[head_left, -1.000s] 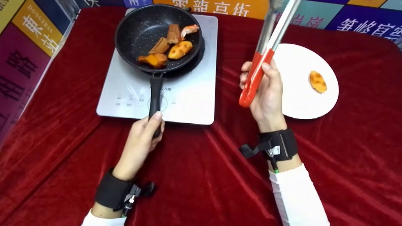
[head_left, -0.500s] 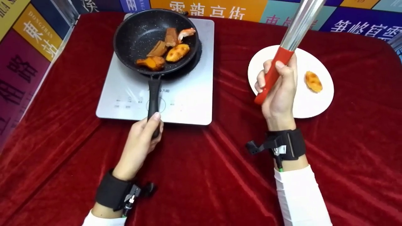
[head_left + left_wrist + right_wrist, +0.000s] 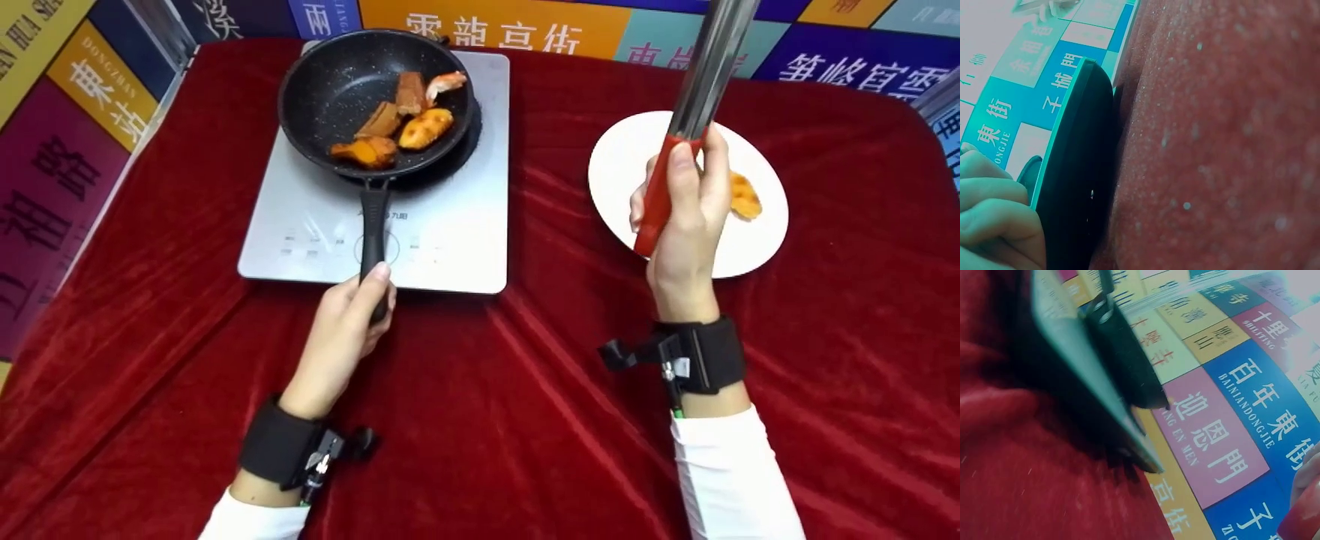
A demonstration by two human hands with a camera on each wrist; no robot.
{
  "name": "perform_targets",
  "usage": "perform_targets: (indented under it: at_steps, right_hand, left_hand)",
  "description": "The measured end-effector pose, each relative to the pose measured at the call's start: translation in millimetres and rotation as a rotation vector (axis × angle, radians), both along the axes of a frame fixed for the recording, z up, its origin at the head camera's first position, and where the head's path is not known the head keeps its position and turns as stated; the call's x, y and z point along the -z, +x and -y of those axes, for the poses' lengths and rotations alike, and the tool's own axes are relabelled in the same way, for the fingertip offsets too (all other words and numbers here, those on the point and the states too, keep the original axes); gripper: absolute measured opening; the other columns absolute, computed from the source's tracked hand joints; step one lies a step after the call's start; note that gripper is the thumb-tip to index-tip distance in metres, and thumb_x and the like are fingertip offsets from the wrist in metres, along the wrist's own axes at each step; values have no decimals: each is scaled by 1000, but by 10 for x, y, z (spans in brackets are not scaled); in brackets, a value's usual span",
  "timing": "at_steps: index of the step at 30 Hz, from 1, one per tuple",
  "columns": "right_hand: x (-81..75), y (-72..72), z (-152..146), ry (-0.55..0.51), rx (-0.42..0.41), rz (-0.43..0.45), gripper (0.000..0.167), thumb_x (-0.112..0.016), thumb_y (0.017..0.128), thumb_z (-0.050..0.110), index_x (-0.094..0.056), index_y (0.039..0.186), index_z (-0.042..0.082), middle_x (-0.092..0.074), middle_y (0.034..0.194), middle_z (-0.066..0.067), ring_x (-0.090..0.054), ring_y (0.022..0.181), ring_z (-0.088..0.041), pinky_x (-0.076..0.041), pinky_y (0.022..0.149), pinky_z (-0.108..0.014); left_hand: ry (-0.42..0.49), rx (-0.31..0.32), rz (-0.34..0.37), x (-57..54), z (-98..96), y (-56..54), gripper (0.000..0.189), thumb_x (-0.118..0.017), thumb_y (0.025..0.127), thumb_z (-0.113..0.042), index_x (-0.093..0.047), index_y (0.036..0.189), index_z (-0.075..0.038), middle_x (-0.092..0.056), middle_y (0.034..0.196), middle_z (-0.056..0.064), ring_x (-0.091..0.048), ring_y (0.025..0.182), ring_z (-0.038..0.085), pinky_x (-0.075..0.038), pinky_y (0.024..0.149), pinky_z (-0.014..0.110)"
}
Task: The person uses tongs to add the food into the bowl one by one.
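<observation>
My left hand (image 3: pixel 341 322) grips the black handle of a frying pan (image 3: pixel 337 90) on a silver induction cooker (image 3: pixel 457 240). In the pan lie two brown blocks (image 3: pixel 410 93), a yellow-orange oval piece (image 3: pixel 426 129) with brown spots, a drumstick-like piece (image 3: pixel 365 152) and a red-and-white piece (image 3: pixel 445 84). My right hand (image 3: pixel 694 217) holds red-handled metal tongs (image 3: pixel 709 82) over the left part of a white plate (image 3: pixel 619 172). The tongs' arms are close together, and their tips are outside the head view. A spotted oval piece (image 3: pixel 745 196) lies on the plate, partly behind my hand.
A dark red cloth (image 3: pixel 525 390) covers the table. Panels with lettering (image 3: pixel 495 30) stand along the back and left. Each wrist wears a black band (image 3: pixel 705 356) with a small camera. In the right wrist view, the cooker's edge (image 3: pixel 1081 354) shows beside the cloth.
My right hand has moved right with the tongs, from the plate's left edge to over the plate. The tongs' arms have drawn together. My left hand keeps its grip on the pan handle.
</observation>
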State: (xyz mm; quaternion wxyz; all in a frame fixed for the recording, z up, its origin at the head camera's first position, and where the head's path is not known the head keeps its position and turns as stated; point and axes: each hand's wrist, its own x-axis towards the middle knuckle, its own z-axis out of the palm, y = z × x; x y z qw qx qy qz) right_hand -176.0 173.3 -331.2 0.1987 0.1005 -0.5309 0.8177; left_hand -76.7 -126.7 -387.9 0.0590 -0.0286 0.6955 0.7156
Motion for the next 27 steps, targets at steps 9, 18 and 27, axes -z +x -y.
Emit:
perform_targets:
  at_steps: [9, 18, 27]
  right_hand:
    - [-11, 274, -152, 275, 3, -17, 38, -55, 85, 8, -45, 121, 2, -42, 70, -17, -38, 42, -22, -33, 37, -26]
    - [-127, 588, -255, 839, 163, 34, 39, -60, 84, 13, -49, 121, 7, -56, 81, -11, -49, 56, -14, -41, 54, -22]
    - [-17, 657, -714, 1107, 348, 35, 47, -71, 77, 22, -54, 120, 12, -57, 82, -4, -49, 72, -7, -35, 66, -18]
  left_hand:
    - [-13, 10, -12, -133, -33, 36, 47, -46, 91, -43, -47, 72, -1, -31, 47, 0, -23, 36, 10, -16, 31, 29]
    - [-8, -6, -5, -216, -17, 79, 46, -45, 92, -41, -47, 74, 1, -32, 48, 0, -24, 36, 9, -17, 32, 28]
    - [21, -3, -3, -234, -36, 95, 45, -46, 92, -39, -46, 73, 2, -31, 46, -2, -23, 35, 8, -14, 31, 30]
